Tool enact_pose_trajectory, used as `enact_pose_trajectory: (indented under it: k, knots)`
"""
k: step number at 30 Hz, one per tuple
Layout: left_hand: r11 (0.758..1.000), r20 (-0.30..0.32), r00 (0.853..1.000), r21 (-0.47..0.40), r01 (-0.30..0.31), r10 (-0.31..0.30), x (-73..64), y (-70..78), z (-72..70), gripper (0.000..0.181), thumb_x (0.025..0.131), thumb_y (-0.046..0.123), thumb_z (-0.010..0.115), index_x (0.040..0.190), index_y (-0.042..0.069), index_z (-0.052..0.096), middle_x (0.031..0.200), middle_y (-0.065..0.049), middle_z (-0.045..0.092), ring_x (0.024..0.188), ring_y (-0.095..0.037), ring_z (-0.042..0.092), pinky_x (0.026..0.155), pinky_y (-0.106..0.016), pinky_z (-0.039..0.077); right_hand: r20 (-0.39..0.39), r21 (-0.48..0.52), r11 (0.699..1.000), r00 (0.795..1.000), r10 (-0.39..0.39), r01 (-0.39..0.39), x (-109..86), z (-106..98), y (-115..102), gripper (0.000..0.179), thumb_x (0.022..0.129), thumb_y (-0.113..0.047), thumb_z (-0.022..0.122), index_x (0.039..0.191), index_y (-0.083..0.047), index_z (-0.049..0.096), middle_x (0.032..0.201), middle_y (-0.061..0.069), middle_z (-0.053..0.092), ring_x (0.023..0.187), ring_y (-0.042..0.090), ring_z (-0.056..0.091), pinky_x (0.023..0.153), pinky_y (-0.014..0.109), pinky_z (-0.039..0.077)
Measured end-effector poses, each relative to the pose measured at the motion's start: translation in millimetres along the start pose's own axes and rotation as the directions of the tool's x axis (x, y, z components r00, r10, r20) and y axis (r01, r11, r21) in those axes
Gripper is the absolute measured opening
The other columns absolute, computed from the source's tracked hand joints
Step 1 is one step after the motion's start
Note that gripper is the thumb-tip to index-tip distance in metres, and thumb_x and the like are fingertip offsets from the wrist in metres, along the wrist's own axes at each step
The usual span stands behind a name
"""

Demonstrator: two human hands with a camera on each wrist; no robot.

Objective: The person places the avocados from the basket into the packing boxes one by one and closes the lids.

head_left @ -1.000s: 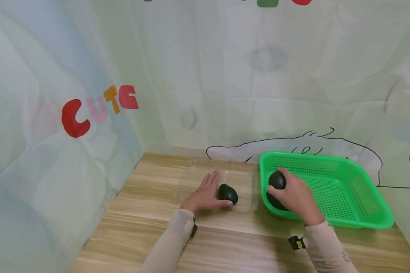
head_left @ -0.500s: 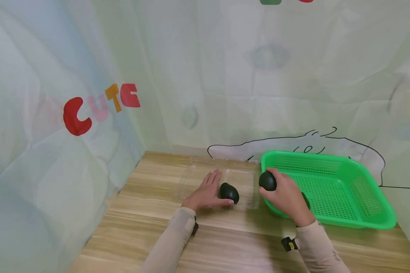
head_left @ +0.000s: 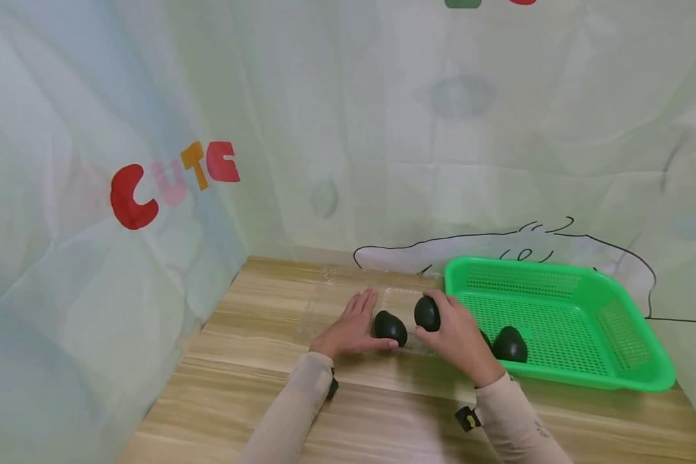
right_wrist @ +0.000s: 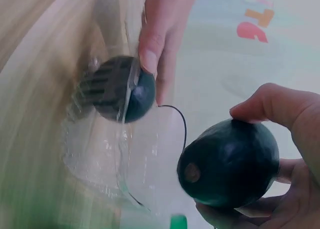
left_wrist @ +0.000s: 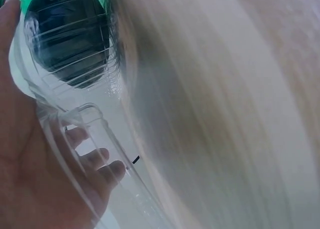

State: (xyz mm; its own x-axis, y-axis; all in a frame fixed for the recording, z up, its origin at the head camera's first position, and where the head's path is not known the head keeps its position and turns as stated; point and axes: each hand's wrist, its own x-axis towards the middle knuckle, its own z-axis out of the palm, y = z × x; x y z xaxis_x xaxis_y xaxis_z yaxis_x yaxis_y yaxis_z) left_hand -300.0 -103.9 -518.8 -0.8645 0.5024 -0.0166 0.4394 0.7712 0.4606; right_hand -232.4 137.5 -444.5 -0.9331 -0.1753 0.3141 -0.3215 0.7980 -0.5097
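My right hand (head_left: 459, 338) holds a dark avocado (head_left: 427, 314) over the right part of a clear plastic clamshell box (head_left: 405, 298). In the right wrist view the thumb and fingers lie round this avocado (right_wrist: 230, 164), its stem scar showing. Another avocado (head_left: 390, 328) sits in the box's near part, seen through the ribbed plastic in the left wrist view. My left hand (head_left: 350, 330) rests across the box with fingers extended, its thumb reaching along the near side of that avocado. In the left wrist view several fingers show through the clear wall (left_wrist: 107, 129).
To the right stands a green perforated basket (head_left: 632, 303), its left end close to the box. Inside lie an avocado (head_left: 510, 345) and another dark one (head_left: 485, 338), partly hidden by my right hand. A printed cloth (head_left: 336, 129) hangs behind the wooden table (head_left: 383, 412).
My right hand has carried the avocado left, out of the basket and over the clear box. Avocados in the basket have come into view behind it. My left hand stays put.
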Motion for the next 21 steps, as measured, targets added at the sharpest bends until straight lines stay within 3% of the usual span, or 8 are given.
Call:
enact_pose_trajectory:
  k: [5, 9, 21]
  knots:
    - [1.000, 0.001, 1.000, 0.020, 0.000, 0.000, 0.5, -0.1, 0.9, 0.124, 0.082, 0.079, 0.062, 0.163, 0.004, 0.007, 0.171, -0.015, 0.004, 0.157, -0.036, 0.004, 0.126, -0.047, 0.016, -0.021, 0.019, 0.999, 0.999, -0.025, 0.026, 1.2, 12.7, -5.1, 0.064, 0.080, -0.020, 0.082, 0.137, -0.006, 0.056, 0.125, 0.025, 0.052, 0.098, 0.039, 0.064, 0.079, 0.054, 0.057]
    - [1.000, -0.001, 1.000, 0.030, 0.000, 0.000, 0.3, 0.8, 0.3, 0.123, 0.083, 0.078, 0.061, 0.163, 0.004, 0.007, 0.171, -0.016, 0.004, 0.157, -0.034, 0.004, 0.126, -0.046, 0.015, -0.037, 0.010, 0.999, 0.998, -0.041, 0.041, 2.2, 23.4, -5.9, 0.064, 0.079, -0.017, 0.081, 0.135, -0.002, 0.056, 0.122, 0.025, 0.053, 0.096, 0.039, 0.065, 0.078, 0.054, 0.057]
    - [1.000, 0.002, 1.000, 0.018, 0.013, -0.013, -3.0, 4.4, -1.5, 0.122, 0.083, 0.077, 0.062, 0.163, 0.004, 0.007, 0.171, -0.016, 0.004, 0.157, -0.034, 0.004, 0.125, -0.048, 0.019, -0.018, -0.030, 1.000, 1.000, 0.006, -0.006, 5.2, 40.0, -6.9, 0.065, 0.082, -0.018, 0.079, 0.136, 0.009, 0.054, 0.123, 0.031, 0.055, 0.107, 0.042, 0.061, 0.088, 0.055, 0.055]
